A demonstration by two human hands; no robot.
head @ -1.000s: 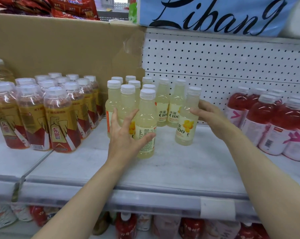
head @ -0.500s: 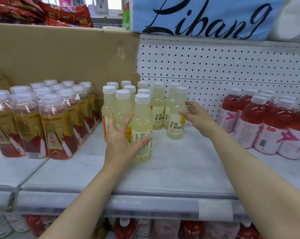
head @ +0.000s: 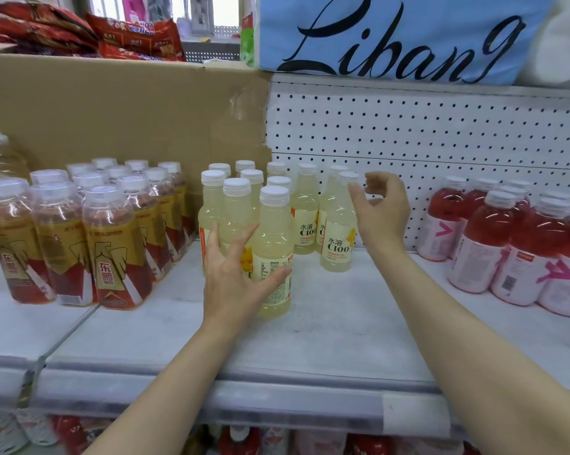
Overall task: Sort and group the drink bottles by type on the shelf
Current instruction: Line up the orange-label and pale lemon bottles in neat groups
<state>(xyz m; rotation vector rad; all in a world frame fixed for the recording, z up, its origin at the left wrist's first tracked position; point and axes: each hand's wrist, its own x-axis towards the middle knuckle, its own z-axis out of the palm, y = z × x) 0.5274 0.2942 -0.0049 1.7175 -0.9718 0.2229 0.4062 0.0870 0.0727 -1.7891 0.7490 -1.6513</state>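
Note:
Several pale yellow lemon drink bottles [head: 305,211] with white caps stand clustered mid-shelf. My left hand [head: 232,274] rests with spread, straight fingers against the front bottle [head: 274,224], thumb across its label. My right hand [head: 382,208] hovers with loosely curled fingers just right of a C100 bottle [head: 337,244], which stands alone at the cluster's right edge; the hand holds nothing. Amber energy drink bottles [head: 109,251] are grouped to the left. Red drink bottles [head: 487,244] are grouped to the right.
The white shelf [head: 326,330] has bare room between the yellow and red groups. A cardboard panel [head: 113,110] and a pegboard [head: 408,133] form the back. Snack packs [head: 129,34] and a blue package [head: 391,34] sit above. More bottles [head: 237,441] fill the lower shelf.
My right hand slid the C100 bottle left and back to the yellow cluster, then let go and lifted off. My left hand stayed against the front bottles.

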